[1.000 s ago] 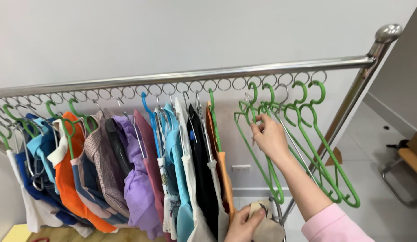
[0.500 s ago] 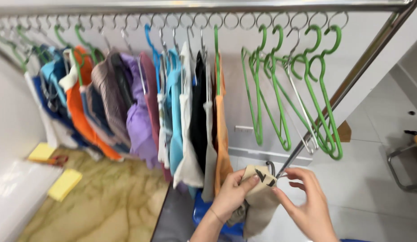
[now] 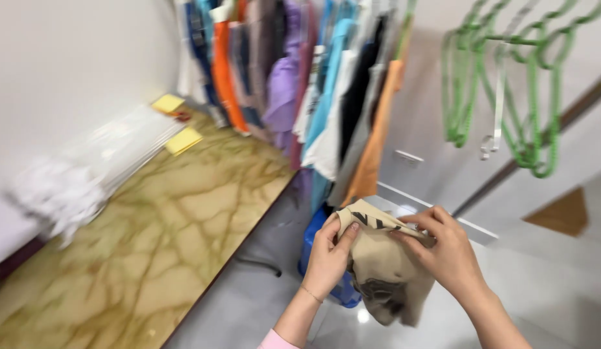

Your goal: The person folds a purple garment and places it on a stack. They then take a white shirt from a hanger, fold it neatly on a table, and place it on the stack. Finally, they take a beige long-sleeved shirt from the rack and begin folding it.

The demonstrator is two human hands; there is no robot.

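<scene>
Foreground: left hand and right hand both closed on the upper edge of a beige printed garment, held between them with its length hanging downward, equally near each hand. Behind it, a blue bin on the floor; beyond, hung clothes and empty green hangers, up and to the right of the hands
</scene>
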